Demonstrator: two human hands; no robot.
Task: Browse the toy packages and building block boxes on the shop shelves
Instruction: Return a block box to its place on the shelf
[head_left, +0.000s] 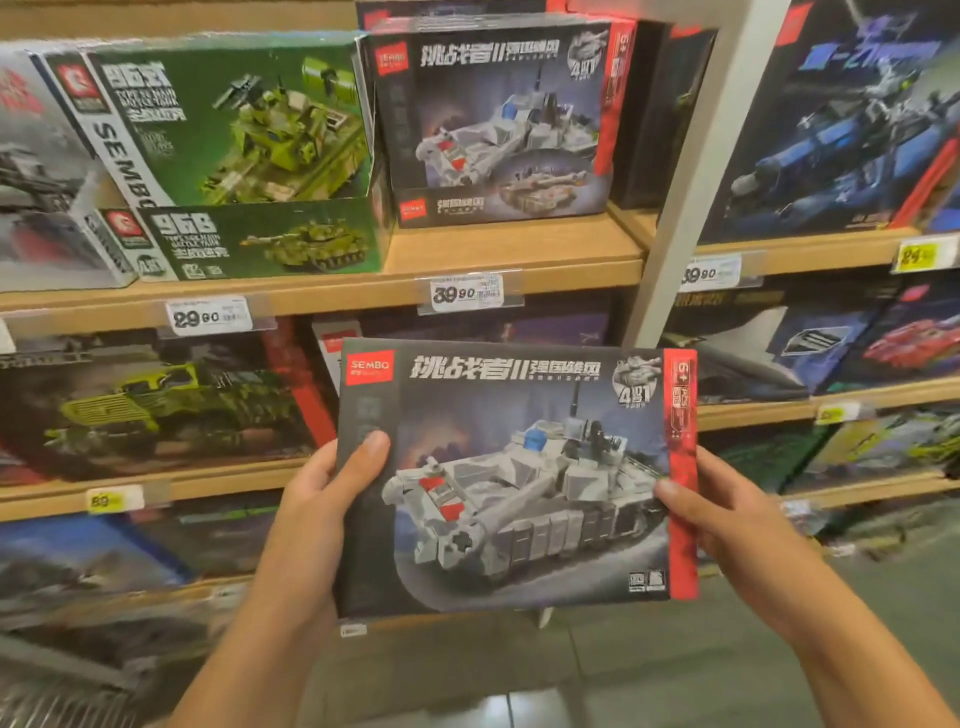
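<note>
One head-worn view only, looking forward and slightly down from the person's own standpoint, close to the shop shelves (322, 299), which fill the frame from left edge to right edge. The box (514, 478) held in front sits nearest the lens, low and central; floor shows along the bottom edge.

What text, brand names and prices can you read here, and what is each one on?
"SEMBO" – red logo on the held box, gripped by the left hand and right hand.
"6+" – same box's red strip.
"SEMBO" – green box, white band.
"968" – lower green box.
"29 90" – left price tag.
"39 90" – middle price tag.
"39 90" – right price tag.
Chinese titles and yellow tags: too blurred.
</note>
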